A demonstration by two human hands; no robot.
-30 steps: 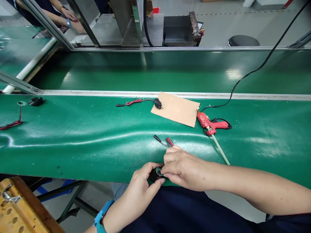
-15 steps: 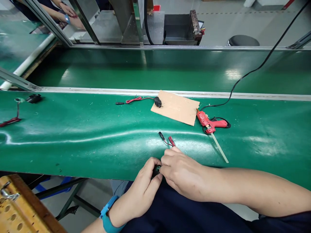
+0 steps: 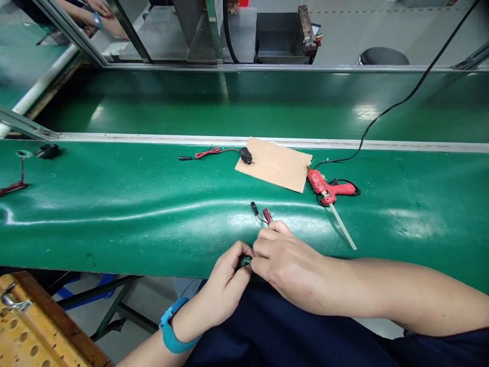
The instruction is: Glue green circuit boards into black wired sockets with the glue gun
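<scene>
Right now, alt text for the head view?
Left hand holds a small green-faced part that the right hand touches, at a green bench's near edge. Beyond lie a cardboard sheet, a wired black part on its left edge and a red glue gun to its right.

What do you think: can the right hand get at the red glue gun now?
Probably yes: nothing seems to stand between the right hand and the red glue gun. But that hand is busy at the small part in the left hand, so it should leave that first.
</scene>
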